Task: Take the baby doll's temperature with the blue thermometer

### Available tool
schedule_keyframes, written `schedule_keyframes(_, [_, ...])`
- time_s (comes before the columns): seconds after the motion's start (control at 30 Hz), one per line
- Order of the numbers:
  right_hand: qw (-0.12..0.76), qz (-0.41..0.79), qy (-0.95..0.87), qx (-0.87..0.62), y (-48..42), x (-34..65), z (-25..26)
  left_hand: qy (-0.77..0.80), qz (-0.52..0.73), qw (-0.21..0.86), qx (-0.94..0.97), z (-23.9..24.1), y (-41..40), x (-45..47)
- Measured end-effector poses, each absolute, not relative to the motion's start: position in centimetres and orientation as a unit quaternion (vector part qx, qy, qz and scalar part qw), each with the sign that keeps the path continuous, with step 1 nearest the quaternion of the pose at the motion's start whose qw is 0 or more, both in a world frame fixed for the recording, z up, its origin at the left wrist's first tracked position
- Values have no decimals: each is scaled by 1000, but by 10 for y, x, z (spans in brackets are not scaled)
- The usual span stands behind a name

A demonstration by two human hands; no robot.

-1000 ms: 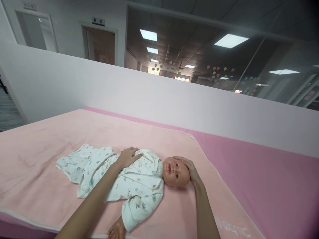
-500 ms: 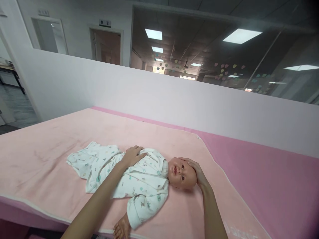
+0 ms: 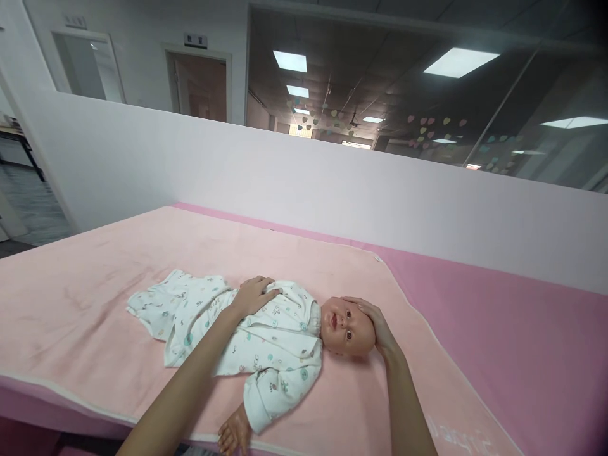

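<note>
The baby doll (image 3: pixel 280 335) lies face up on the pink blanket (image 3: pixel 118 247), near 6 o'clock in the view, its head (image 3: pixel 348 328) pointing to 3 o'clock and the lower end of its printed white outfit (image 3: pixel 259 345) to between 9 and 10. The left hand (image 3: pixel 255 296) rests open, palm down, across the doll's middle. The right hand (image 3: pixel 373 318) is cupped loosely against the crown, fingers curving along its 12 o'clock side without closing round it; its thumb is hidden. The doll's bare hand (image 3: pixel 234 430) pokes from a sleeve (image 3: pixel 282 392) toward 7 o'clock. The step in hand looks like steadying or stroking body and head together; the next move seems to call for light, flat contact at both places.
</note>
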State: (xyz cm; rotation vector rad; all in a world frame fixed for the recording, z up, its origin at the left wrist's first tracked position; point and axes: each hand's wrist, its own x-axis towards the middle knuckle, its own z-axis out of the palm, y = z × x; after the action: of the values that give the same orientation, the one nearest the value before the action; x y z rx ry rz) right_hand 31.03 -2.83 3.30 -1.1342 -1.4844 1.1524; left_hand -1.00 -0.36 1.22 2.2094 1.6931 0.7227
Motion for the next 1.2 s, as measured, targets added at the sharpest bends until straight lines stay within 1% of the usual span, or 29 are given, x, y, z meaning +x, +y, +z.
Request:
schedule_keyframes(0.23, [462, 471, -596, -457, -27, 311, 32, 578, 245, 139, 766, 14, -5, -10])
schedule_keyframes(0.37, [468, 470, -591, -459, -26, 310, 29, 604, 214, 142, 755, 13, -4, -12])
schedule_keyframes(0.47, [500, 465, -553, -477, -24, 308, 26, 647, 218, 100, 724, 16, -5, -15])
schedule_keyframes(0.53, [528, 448, -516, -504, -21, 307, 23, 635, 268, 48, 723, 22, -9, -13])
schedule_keyframes(0.6, [558, 407, -486, -536, -18, 308, 23, 569, 328, 43, 753, 29, -18, -7])
schedule_keyframes(0.67, [587, 341, -467, -566, -16, 308, 25, 483, 357, 114, 792, 36, -28, 3])
schedule_keyframes(0.73, [615, 255, -451, -594, -20, 306, 30, 418, 336, 196, 821, 42, -38, 14])
schedule_keyframes(0.77, [625, 210, -449, -603, -24, 302, 34, 396, 315, 217, 835, 43, -41, 19])
schedule_keyframes(0.87, [632, 87, -473, -608, -45, 279, 47, 366, 290, 226, 854, 43, -45, 28])
schedule_keyframes(0.97, [599, 18, -553, -579, -71, 240, 56, 370, 340, 265, 823, 38, -39, 27])
schedule_keyframes(1.03, [537, 15, -656, -530, -84, 210, 56, 387, 391, 306, 777, 35, -33, 23])
schedule_keyframes(1.13, [353, 49, -809, -468, -87, 175, 50, 408, 451, 351, 712, 33, -26, 18])
schedule_keyframes(1.2, [261, 46, -826, -497, -78, 162, 44, 402, 465, 375, 693, 34, -25, 15])
